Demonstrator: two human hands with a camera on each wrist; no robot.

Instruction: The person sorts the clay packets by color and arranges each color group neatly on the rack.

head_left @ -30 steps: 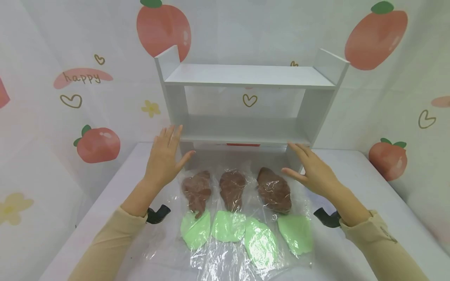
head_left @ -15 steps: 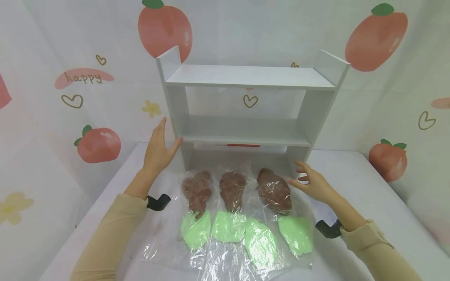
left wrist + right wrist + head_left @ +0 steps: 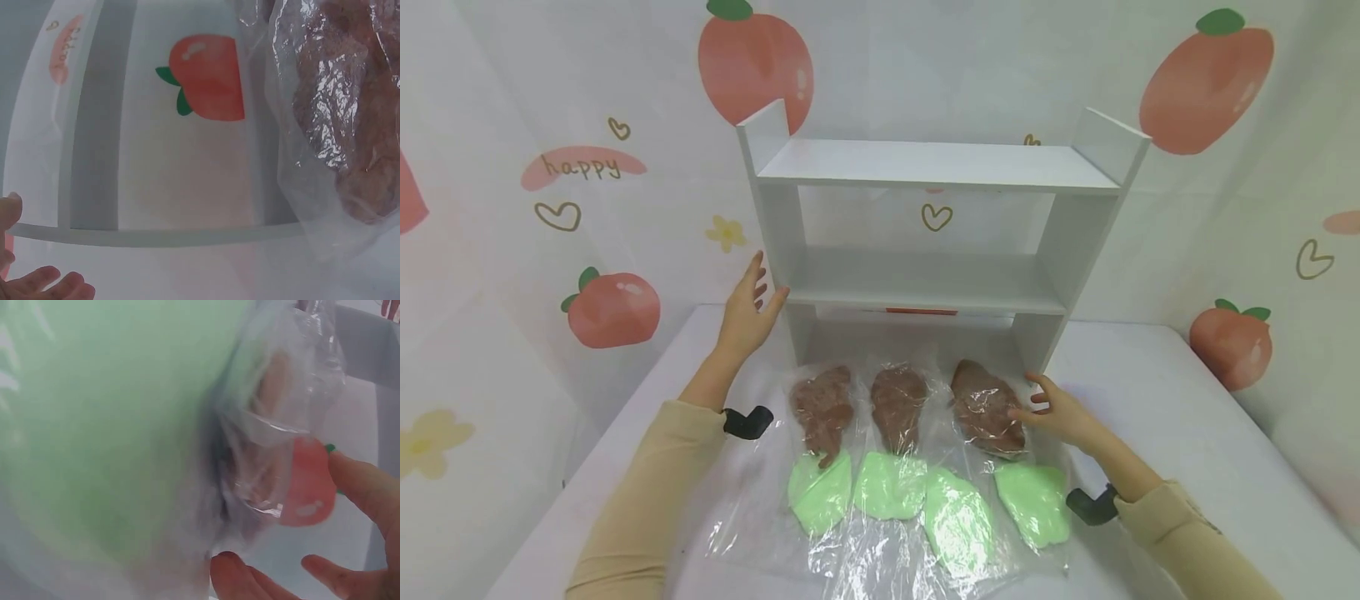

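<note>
My left hand (image 3: 745,321) is beside the left side panel of a white two-tier shelf (image 3: 925,162), its thumb at the panel's front edge. In the left wrist view its fingertips (image 3: 69,284) and that panel edge show apart. My right hand (image 3: 1063,414) is spread at the right brown lump (image 3: 988,408), which lies in clear plastic; its thumb overlaps the lump's right side. In the right wrist view the right fingers (image 3: 369,494) stand around the bagged lump's end with a gap between them. Two more brown lumps, a left one (image 3: 822,408) and a middle one (image 3: 898,408), lie in clear bags.
Several flat light green pieces (image 3: 891,485) lie in clear plastic in front of the brown lumps. Crinkled plastic (image 3: 880,567) spreads to the near side of the white table (image 3: 1210,467). A fruit-printed white cloth (image 3: 647,92) hangs behind the shelf.
Both hands were spread in front of the shelf's sides. The left has moved out to the left panel's outer side; the right has come down and back to the right brown lump.
</note>
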